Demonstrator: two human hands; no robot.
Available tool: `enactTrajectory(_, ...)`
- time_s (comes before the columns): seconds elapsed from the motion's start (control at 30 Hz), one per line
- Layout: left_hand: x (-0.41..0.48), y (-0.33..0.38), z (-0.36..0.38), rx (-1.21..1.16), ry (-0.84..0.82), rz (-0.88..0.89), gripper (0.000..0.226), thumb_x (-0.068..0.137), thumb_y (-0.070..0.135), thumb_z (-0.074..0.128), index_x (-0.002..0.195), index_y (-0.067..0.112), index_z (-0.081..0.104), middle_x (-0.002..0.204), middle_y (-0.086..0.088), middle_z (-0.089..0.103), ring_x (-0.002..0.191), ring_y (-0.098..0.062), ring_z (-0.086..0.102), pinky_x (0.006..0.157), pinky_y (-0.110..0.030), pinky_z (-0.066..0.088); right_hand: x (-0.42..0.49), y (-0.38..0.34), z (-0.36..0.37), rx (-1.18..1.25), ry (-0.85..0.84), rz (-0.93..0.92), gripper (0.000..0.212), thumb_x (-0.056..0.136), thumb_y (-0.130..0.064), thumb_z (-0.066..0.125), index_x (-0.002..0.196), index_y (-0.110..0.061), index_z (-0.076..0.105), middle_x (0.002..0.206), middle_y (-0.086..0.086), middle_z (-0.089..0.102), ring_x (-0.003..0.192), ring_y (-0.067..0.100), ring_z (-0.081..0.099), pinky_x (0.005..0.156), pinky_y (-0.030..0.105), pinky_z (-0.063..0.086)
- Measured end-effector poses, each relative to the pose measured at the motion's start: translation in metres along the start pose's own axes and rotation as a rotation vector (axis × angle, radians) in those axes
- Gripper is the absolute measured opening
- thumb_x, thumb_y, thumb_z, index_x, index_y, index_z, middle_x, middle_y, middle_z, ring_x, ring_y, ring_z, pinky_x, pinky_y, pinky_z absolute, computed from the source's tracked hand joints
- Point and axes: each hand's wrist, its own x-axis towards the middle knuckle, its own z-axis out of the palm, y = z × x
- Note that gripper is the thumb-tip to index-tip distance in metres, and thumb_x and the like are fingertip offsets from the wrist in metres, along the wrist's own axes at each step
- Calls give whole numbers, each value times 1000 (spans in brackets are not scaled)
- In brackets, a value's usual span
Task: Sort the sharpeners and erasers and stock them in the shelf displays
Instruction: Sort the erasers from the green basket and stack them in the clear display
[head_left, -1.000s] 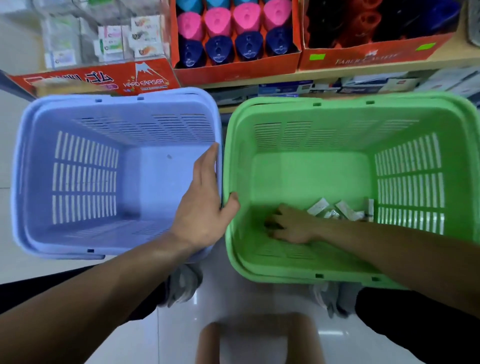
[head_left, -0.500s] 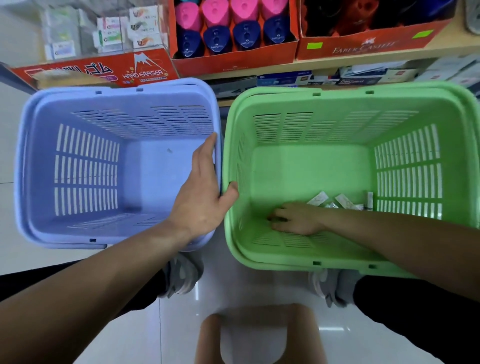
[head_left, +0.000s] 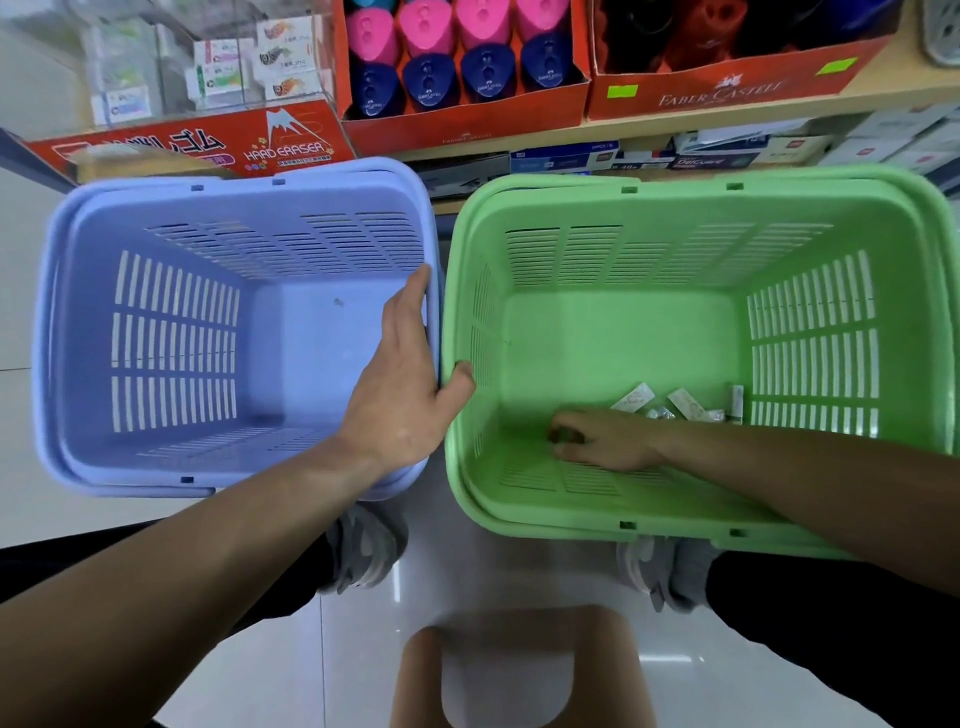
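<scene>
Where the upper left of the frame meets the shelf (head_left: 893, 73), a red eraser box (head_left: 171, 148) printed HARD ERASER sits below a clear case (head_left: 218, 62) of small packaged erasers. Beneath it, filling the left half of the frame, a blue basket (head_left: 57, 332) stands on the pale floor (head_left: 21, 519). The left hand (head_left: 400, 384) comes in from the lower left and holds this basket's right rim. Its fingers lie fairly straight along the inside of the wall, and the thumb is hooked over the outside with its tip against the neighbouring basket. At top centre, an orange tray (head_left: 467, 122) on the shelf holds upright rows of pink and navy sharpeners (head_left: 457, 67). At bottom centre a tan stool (head_left: 519, 670) shows between the person's grey shoes (head_left: 363, 551). The right half of the frame is taken by a green basket (head_left: 597, 208), just beside the blue one. The right hand (head_left: 602, 441) rests low on the green basket's bottom near the front wall, fingers curled toward the left. Whether they close on anything cannot be told. Just beyond that wrist, toward the basket's lower right corner, lie a few small white packets (head_left: 675, 405), loosely heaped and too small to read. At upper right an orange Faber-Castell box (head_left: 727, 88) holds dark and red items, too blurred to tell apart.
</scene>
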Motion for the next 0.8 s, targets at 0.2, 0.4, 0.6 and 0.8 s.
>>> enactTrajectory(0.2,0,0,1,0,-7,-10,93,86,38,55,159,22,1,161,9,14,141,-14,36,99,-29,39,9,1,7,2,115,-15,34,100,-46,55,116,-16,60,102,-5,57,94,15,58,77,27,41)
enactTrajectory(0.4,-1,2,-1,3,-14,-23,92,92,30,62,159,22,-1,161,7,15,137,-14,38,99,-32,41,4,-4,-8,-14,246,5,28,97,-46,62,110,-21,67,90,-13,58,84,9,56,65,21,36)
enactTrajectory(0.6,-1,7,-11,41,-56,-64,93,90,41,68,158,27,6,157,4,21,134,-22,44,103,-45,45,-23,-53,-66,134,382,20,25,92,-44,70,102,-21,70,77,-14,58,67,1,52,57,18,34)
enactTrajectory(0.8,5,56,-46,144,127,239,60,81,45,73,134,23,56,138,0,44,124,-20,49,100,-35,45,-98,-137,-114,216,569,-149,20,88,-41,75,96,-22,73,85,15,68,67,13,55,63,30,42)
